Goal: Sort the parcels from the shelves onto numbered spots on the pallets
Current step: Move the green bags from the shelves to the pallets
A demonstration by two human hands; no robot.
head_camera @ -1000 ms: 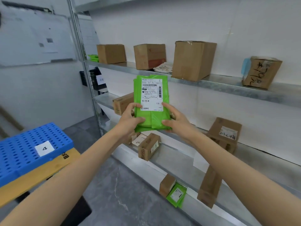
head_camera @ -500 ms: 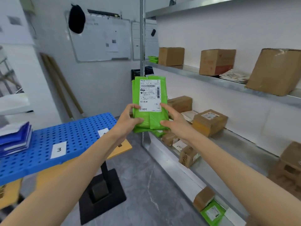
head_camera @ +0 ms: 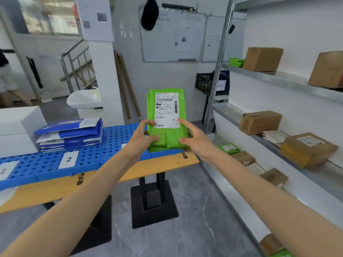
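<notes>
Running down the 3 o'clock side of the view, the shelves (head_camera: 282, 83) carry brown boxes and a few green bags. From 9 o'clock toward the centre stands the worktop (head_camera: 163, 162), topped with blue pallets (head_camera: 115, 134). Cards marked 1 (head_camera: 3, 170) and 2 (head_camera: 68, 160) lie along the pallets' near edge, and a stack of blue parcels (head_camera: 70, 134) sits behind card 2.

At the centre the person holds a green parcel (head_camera: 167, 140) upright over the pallets' 3 o'clock end, its label (head_camera: 167, 110) facing the camera. The left hand (head_camera: 139, 143) grasps the parcel's lower part from 9 o'clock, and the right hand (head_camera: 196, 143) grasps it from 3 o'clock.

The step appears to be reading the label to choose a spot. The main risk is a wrong spot, since any number beneath the parcel is hidden by the hands and the bag. The bag also looks soft and slick and is held only near its bottom, so it could fold over or slip if one hand lets go early. Set down too close to the 3 o'clock end, it might overhang and slide to the floor.
</notes>
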